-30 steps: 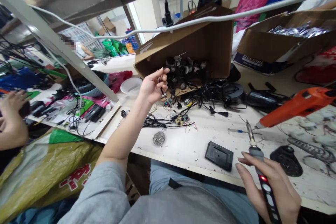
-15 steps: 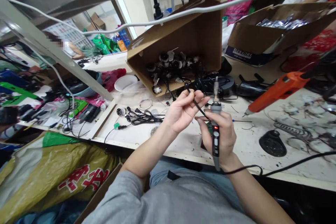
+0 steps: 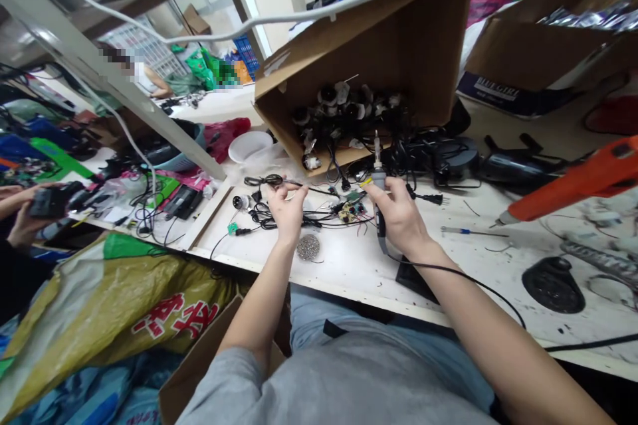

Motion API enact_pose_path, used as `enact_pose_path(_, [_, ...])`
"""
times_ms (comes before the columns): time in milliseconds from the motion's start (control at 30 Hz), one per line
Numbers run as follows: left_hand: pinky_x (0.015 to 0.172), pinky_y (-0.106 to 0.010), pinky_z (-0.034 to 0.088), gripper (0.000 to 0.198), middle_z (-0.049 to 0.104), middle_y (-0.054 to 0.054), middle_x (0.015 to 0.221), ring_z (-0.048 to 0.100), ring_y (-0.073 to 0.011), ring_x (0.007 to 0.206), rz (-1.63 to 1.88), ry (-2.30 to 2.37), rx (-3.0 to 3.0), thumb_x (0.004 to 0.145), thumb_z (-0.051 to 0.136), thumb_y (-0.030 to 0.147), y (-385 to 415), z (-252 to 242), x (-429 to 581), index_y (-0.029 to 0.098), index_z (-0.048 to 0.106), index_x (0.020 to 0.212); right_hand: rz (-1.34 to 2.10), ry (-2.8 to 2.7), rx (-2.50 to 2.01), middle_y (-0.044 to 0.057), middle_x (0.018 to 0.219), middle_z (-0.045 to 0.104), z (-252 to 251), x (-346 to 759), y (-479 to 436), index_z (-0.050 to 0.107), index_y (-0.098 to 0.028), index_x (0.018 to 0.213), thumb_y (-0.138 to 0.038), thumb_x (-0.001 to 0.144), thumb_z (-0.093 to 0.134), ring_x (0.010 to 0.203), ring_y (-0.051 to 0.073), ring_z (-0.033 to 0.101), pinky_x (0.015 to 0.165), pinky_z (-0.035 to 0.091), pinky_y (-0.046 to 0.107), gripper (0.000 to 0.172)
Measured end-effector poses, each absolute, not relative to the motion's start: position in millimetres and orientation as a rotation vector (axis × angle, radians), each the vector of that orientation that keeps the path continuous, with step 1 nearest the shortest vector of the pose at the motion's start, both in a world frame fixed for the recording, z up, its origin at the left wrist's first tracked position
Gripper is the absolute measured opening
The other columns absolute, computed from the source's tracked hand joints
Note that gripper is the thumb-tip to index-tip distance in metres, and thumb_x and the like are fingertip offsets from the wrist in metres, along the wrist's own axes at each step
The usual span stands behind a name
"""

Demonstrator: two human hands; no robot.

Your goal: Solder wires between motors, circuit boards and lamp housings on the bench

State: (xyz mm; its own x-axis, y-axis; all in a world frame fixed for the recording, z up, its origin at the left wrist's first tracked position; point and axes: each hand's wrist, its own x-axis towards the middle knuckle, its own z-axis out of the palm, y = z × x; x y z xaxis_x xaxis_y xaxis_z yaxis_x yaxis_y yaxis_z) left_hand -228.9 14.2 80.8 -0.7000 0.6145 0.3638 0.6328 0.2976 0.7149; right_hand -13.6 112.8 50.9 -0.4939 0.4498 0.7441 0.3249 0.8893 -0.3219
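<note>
My left hand is closed on a black cable just above the bench, its coiled part showing beyond the fingers. In my right hand is a grey and black soldering iron, held upright with its tip pointing up and away from me. A small circuit board with thin wires lies between the two hands. Below and left of my left hand, more black cables lie in a bundle. A round tub of metal wool sits nearer the bench edge.
An open cardboard box full of black and white parts lies tipped behind my hands. At the right are an orange electric screwdriver and a black teardrop-shaped base. A white cable hangs across the front. Another person's hands hold a black object at far left.
My hands have moved apart: the left one left and down with a cable, the right one slightly left with the soldering iron. The view has shifted, and the circuit board now shows on the bench.
</note>
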Motion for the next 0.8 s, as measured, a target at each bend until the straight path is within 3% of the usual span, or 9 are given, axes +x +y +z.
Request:
enact_pose_path(133, [0.076, -0.032, 0.052, 0.022, 0.068, -0.003, 0.072, 0.069, -0.0229, 0.081, -1.159, -2.919, -0.991, 0.084, 0.070, 0.038, 0, 64, -244, 0.021, 0.070, 0.069, 0.077, -2.198, -0.597, 0.011, 0.113, 0.056, 30, -14, 121, 0.060, -0.024, 0.133, -0.004, 0.092, 0.041, 0.101, 0.022, 0.061, 0.082, 0.058, 0.034, 0.049])
enact_pose_path(200, [0.072, -0.034, 0.050, 0.024, 0.066, -0.003, 0.063, 0.067, -0.0244, 0.074, -1.123, -2.938, -1.010, 0.081, 0.071, 0.039, -7, 63, -243, 0.022, 0.069, 0.064, 0.078, -2.174, -0.581, 0.010, 0.111, 0.056, 29, -6, 119, 0.060, -0.025, 0.132, -0.006, 0.093, 0.042, 0.097, 0.021, 0.061, 0.080, 0.057, 0.033, 0.047])
enact_pose_path(300, [0.080, -0.035, 0.050, 0.027, 0.070, -0.006, 0.076, 0.067, -0.0260, 0.085, -1.027, -2.707, -1.224, 0.085, 0.069, 0.041, -10, 73, -246, 0.023, 0.068, 0.065, 0.081, -2.132, -0.561, 0.008, 0.109, 0.056, 36, 11, 111, 0.062, -0.026, 0.130, -0.010, 0.095, 0.048, 0.092, 0.020, 0.062, 0.077, 0.057, 0.031, 0.041])
enact_pose_path(433, [0.090, -0.035, 0.050, 0.016, 0.070, -0.009, 0.100, 0.064, -0.0252, 0.101, -0.806, -2.248, -1.707, 0.092, 0.060, 0.028, 13, 88, -256, 0.022, 0.073, 0.088, -0.060, -2.046, -0.581, 0.006, 0.107, 0.057, 52, 31, 93, 0.062, -0.025, 0.126, -0.010, 0.092, 0.059, 0.086, 0.017, 0.065, 0.069, 0.057, 0.027, 0.037])
enact_pose_path(600, [0.091, -0.033, 0.051, 0.022, 0.070, -0.011, 0.107, 0.064, -0.0239, 0.107, -0.382, -2.186, -2.138, 0.098, 0.052, 0.022, 78, 90, -222, 0.019, 0.074, 0.098, -0.137, -1.942, -0.635, 0.005, 0.102, 0.060, 66, 43, 69, 0.062, -0.025, 0.120, -0.010, 0.089, 0.068, 0.080, 0.015, 0.067, 0.064, 0.057, 0.025, 0.035])
enact_pose_path(700, [0.095, -0.032, 0.049, 0.029, 0.068, -0.012, 0.121, 0.060, -0.0238, 0.120, -0.181, -2.152, -2.202, 0.100, 0.045, 0.014, 120, 88, -185, 0.016, 0.070, 0.115, -0.130, -1.943, -0.644, 0.005, 0.100, 0.061, 71, 49, 56, 0.063, -0.024, 0.119, -0.009, 0.089, 0.069, 0.079, 0.015, 0.067, 0.063, 0.058, 0.025, 0.034])
enact_pose_path(800, [0.089, -0.032, 0.051, 0.034, 0.068, -0.017, 0.117, 0.063, -0.0249, 0.115, -0.017, -2.224, -2.172, 0.097, 0.043, 0.004, 152, 91, -159, 0.010, 0.067, 0.119, -0.121, -1.948, -0.632, 0.005, 0.102, 0.062, 75, 60, 45, 0.062, -0.022, 0.118, -0.009, 0.088, 0.071, 0.082, 0.015, 0.069, 0.066, 0.059, 0.025, 0.034])
